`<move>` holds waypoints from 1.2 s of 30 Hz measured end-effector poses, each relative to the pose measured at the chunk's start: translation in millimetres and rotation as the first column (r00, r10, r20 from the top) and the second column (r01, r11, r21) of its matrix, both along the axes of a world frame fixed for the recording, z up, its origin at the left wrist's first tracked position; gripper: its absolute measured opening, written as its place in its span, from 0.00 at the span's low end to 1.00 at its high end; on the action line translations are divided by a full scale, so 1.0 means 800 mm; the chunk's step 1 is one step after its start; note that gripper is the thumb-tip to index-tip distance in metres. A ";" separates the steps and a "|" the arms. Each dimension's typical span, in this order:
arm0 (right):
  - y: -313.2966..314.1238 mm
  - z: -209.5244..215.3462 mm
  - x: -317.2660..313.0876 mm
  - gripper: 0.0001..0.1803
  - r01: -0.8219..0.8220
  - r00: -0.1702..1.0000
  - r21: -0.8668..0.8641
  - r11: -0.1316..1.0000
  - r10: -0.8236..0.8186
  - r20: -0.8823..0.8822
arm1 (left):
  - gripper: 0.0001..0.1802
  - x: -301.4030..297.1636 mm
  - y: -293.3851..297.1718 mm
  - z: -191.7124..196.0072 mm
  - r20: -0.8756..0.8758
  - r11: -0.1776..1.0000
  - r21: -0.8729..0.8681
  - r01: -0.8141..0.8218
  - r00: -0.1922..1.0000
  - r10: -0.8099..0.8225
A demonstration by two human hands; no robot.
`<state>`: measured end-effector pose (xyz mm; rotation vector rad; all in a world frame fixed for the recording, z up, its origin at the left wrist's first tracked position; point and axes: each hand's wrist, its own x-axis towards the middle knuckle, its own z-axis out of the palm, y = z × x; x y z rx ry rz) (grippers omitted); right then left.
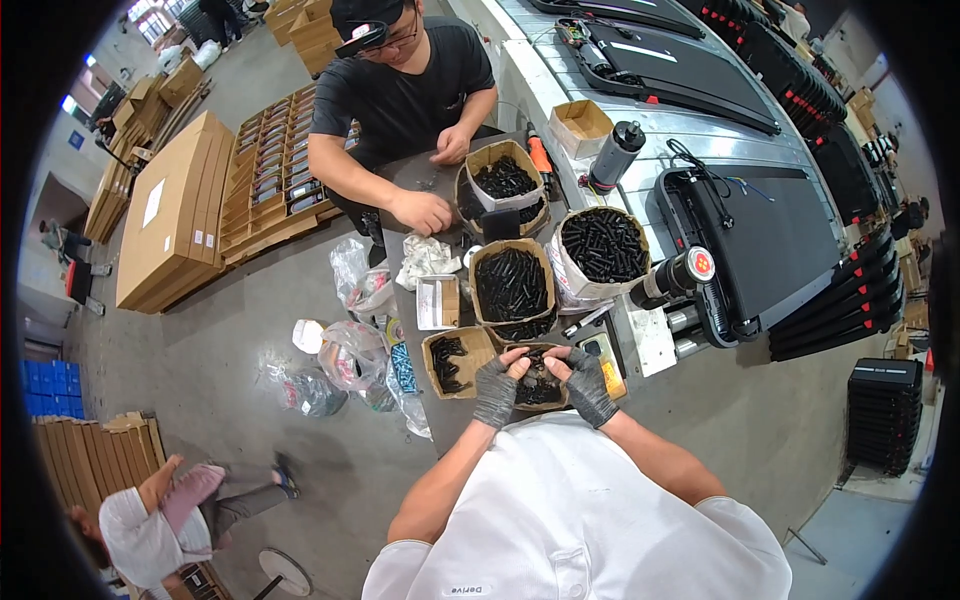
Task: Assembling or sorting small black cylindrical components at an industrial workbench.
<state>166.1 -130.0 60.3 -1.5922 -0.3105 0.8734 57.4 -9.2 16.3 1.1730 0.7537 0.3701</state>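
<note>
Lower centre of frame: left hand (495, 388) and right hand (588, 383), both gloved, fingertips pinched together over a small cardboard box (540, 392) of black screws on the counter (440, 420). What they pinch can't be made out. Box sits directly beneath both hands, equally near.

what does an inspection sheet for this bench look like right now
surface: dark narrow table, crowded with boxes.
job's things: small cardboard box of black parts under both hands; similar box to its left.
clutter: three larger boxes of black screws, clear plastic bags on the floor, black bottle.
grippers: left hand and right hand, grey gloved, fingertips meeting over the box; what they pinch cannot be told.
cables: loose black wires on the treadmill deck.
surroundings: co-worker opposite, hands on the table; another person crouched at lower left; flat cartons on the floor.
</note>
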 end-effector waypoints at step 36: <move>-0.038 -0.034 0.032 0.34 -0.133 0.759 0.392 0.910 0.348 -0.550 | 0.14 -0.042 0.014 -0.023 0.107 0.923 -0.378 0.073 0.994 -0.035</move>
